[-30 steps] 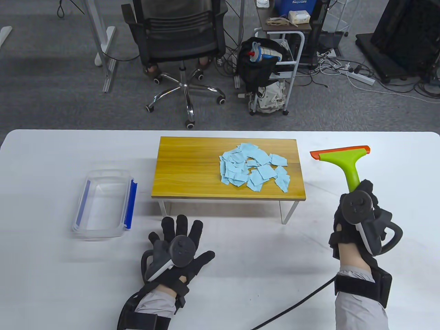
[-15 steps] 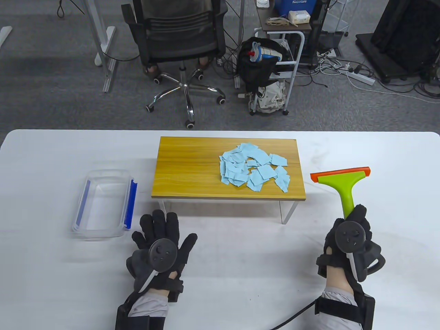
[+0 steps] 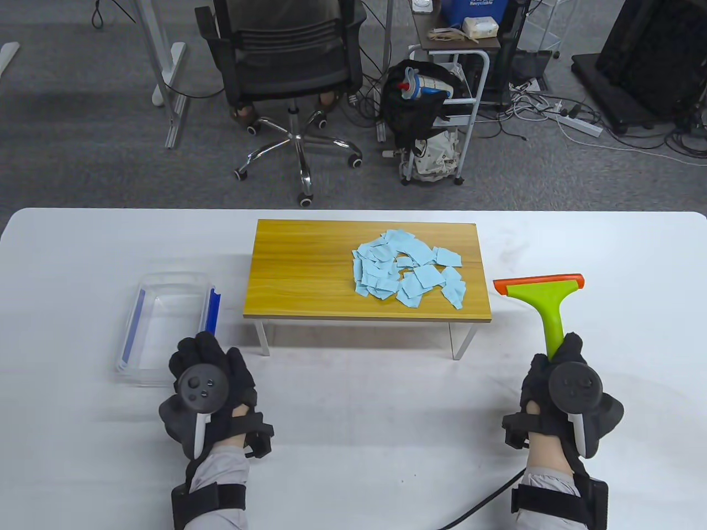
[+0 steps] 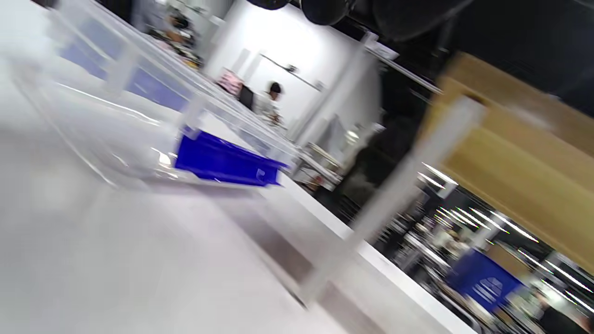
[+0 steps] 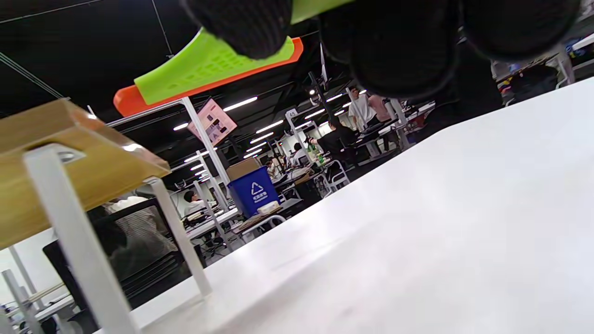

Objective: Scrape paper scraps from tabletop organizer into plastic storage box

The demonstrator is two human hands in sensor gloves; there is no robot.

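Observation:
Blue paper scraps lie in a heap on the right half of the wooden tabletop organizer. The clear plastic storage box with blue clips stands to its left, open and without scraps. My left hand hovers at the box's near right corner and holds nothing. In the left wrist view its fingertips hang above the table, with the box to the left. My right hand grips the handle of a green scraper with an orange blade, right of the organizer. The right wrist view shows the scraper raised above the table.
The white table holds only these things. The organizer stands on thin white legs. An office chair and a cart stand on the floor beyond the far edge.
My left hand has moved left to the box's near right corner and its spread fingers have drawn in. My right hand has pulled the scraper back toward me.

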